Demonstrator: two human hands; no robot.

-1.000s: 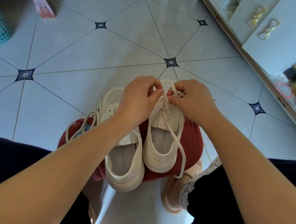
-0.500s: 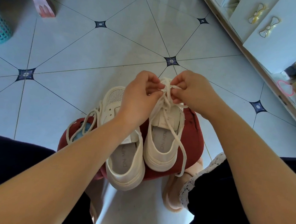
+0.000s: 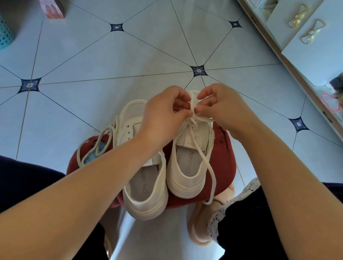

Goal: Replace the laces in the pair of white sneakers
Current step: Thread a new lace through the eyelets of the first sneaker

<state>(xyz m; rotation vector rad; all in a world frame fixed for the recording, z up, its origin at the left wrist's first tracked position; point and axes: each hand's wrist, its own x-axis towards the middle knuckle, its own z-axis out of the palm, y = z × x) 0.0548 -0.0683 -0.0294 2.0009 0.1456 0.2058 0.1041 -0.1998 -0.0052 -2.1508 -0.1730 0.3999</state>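
The work area is a pale tiled floor (image 3: 102, 60) with dark diamond insets; a red stool (image 3: 223, 160) stands between the person's knees and carries both white sneakers side by side, heels toward the person. A white cabinet (image 3: 322, 49) runs along the right edge.

The right sneaker (image 3: 188, 171) is the unit in work. The left hand (image 3: 163, 113) and the right hand (image 3: 223, 107) meet over its front eyelets, each with fingertips pinched closed on the lace (image 3: 200, 152). One free end trails back across the insole and hangs off the stool edge.

The left sneaker (image 3: 142, 188) has a loose lace (image 3: 100, 143) looped off its side; whether that lace is threaded cannot be determined.

Likely step: threading or tensioning at the lower eyelets.

Hazards: uneven pull would leave unequal lace ends; the hanging end may snag on the stool; a hard tug could slide the sneaker off the seat
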